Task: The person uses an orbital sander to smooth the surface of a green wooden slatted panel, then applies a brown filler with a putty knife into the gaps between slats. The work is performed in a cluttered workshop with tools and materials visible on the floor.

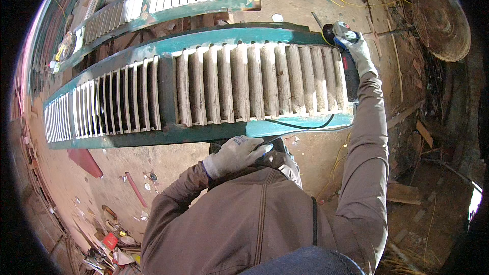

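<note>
Across the tan floor, left to right in front of the wearer: long louvered panel, green frame, pale slats, lying roughly level. Wide, dirty slats in the right-hand section; thinner ones with dark gaps to the left. Green paint patchy, brightly sunlit at the right end.

Beyond it, roughly parallel and apart: second louvered panel, same green frame, whiter slats. Upper right, well clear of both panels: round, woven, straw-coloured disc. Lower left on the floor: dark red slab, close to the near panel's edge.

At the near panel's far right corner: disc grinder, dark body along the panel's right end, mostly behind glove and sleeve. Can't tell from this angle if the disc is touching the frame.

Right hand, in a pale glove: fingers wrapped round the grinder near its head. Left hand, also gloved, just off the panel's near edge: fingers curled and close together, maybe over something dark; can't tell what, if anything, between them.

Smallest: black cable, looped over the near frame rail; white round piece between the panels and the grinder side.
</note>
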Demonstrator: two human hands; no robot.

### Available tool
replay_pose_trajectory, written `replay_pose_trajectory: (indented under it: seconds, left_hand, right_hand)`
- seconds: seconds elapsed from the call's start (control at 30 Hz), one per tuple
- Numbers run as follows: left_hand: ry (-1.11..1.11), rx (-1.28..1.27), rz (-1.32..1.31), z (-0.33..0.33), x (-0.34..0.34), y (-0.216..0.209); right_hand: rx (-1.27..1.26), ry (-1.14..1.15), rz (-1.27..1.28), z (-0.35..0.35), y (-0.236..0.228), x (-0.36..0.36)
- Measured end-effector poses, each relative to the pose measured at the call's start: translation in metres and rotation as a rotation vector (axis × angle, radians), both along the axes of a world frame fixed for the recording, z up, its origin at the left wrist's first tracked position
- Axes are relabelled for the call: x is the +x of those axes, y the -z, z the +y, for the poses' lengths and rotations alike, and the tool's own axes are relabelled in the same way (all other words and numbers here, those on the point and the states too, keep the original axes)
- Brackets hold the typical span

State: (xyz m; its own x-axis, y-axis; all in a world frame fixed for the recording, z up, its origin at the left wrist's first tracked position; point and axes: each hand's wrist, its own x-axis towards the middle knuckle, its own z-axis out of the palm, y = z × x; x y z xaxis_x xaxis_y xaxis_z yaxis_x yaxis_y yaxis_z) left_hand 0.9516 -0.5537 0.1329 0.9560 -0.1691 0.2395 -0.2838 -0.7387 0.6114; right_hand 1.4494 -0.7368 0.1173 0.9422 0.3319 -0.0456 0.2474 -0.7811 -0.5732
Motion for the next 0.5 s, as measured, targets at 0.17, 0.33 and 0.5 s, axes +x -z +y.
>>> replay_pose_trajectory:
  seconds: [0.17, 0.33, 0.5]
  left_hand:
    - [0.025, 0.093, -0.057, 0.003, 0.006, -0.002]
    - [0.068, 0.074, -0.051, -0.001, 0.006, 0.017]
    - [0.057, 0.035, -0.005, -0.005, 0.009, 0.019]
  right_hand:
    - [-0.021, 0.047, 0.019, -0.011, -0.011, -0.007]
    - [-0.005, 0.125, 0.046, -0.033, -0.014, -0.006]
    - [-0.021, 0.137, 0.034, -0.051, -0.009, -0.007]
